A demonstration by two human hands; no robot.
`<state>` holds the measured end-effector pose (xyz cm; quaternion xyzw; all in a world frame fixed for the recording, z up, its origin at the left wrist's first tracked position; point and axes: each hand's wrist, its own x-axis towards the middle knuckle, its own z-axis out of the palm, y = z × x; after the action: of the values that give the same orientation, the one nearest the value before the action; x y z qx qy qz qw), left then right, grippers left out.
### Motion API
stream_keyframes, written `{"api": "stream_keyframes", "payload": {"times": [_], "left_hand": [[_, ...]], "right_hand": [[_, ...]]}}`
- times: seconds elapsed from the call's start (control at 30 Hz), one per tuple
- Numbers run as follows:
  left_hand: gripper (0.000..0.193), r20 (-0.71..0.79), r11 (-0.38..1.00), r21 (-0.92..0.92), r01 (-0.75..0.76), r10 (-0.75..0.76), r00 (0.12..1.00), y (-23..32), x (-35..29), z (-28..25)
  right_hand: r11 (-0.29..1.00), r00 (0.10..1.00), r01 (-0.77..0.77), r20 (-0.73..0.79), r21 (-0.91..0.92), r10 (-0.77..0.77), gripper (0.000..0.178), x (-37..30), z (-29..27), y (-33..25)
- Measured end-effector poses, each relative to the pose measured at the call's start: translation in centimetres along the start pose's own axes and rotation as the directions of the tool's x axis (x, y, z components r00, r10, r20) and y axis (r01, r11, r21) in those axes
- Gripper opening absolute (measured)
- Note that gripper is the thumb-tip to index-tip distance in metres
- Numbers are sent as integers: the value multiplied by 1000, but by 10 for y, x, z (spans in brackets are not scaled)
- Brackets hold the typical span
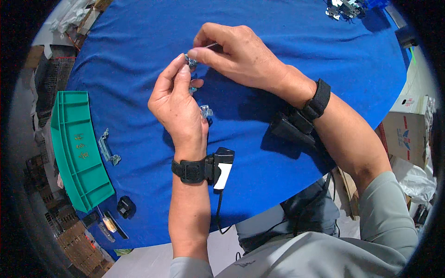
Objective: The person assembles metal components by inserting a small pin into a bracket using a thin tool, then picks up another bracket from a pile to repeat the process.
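**Grey shirt [315, 255] nearest the lens; small metal part [190, 61] pinched at the fingertips**

Small metal part: located above the blue cloth [250, 185], between the thumb and forefinger of the left hand [178, 102], which are closed on it. Fingers of the right hand [245, 55] pinch a thin rod [212, 45], thumb tip at the part; the rod's far end is hidden.

Handling, as judged: light, stiff, probably slick on its shiny faces, and unlikely to break, though thin edges could bend. Best hold is by opposite edges. Fingertips cover much of it, which limits inspection.

Surroundings: a shiny fitting [206, 111] shows beside the left palm; whether held or resting cannot be determined. To the left lie metal strips [105, 146], then a green tray [74, 111] with brass-coloured pieces [81, 148] in one compartment. A black object [125, 207] sits near the tray's lower end. Dark metal pieces [344, 8] are heaped at the far right.

Obstructions: a cable [220, 204] hangs from the left wrist device [223, 167]; a black box [292, 127] projects below the right wrist.
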<state>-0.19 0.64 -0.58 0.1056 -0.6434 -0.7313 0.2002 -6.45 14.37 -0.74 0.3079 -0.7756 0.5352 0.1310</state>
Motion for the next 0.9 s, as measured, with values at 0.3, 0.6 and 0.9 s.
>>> {"api": "stream_keyframes", "payload": {"times": [0.3, 0.6, 0.9], "left_hand": [[18, -2, 1000, -1, 3, -3, 1000, 0, 0, 0], [19, -11, 1000, 6, 19, -19, 1000, 1, 0, 0], [19, -14, 1000, 24, 12, -12, 1000, 2, 0, 1]], "right_hand": [[998, 1000, -1, 30, -57, 3, 26, 0, -2, -2], [998, 1000, 19, 22, -63, -17, 27, -1, 0, 1], [1000, 1000, 15, 10, -26, -15, 26, 0, 1, 0]]}}
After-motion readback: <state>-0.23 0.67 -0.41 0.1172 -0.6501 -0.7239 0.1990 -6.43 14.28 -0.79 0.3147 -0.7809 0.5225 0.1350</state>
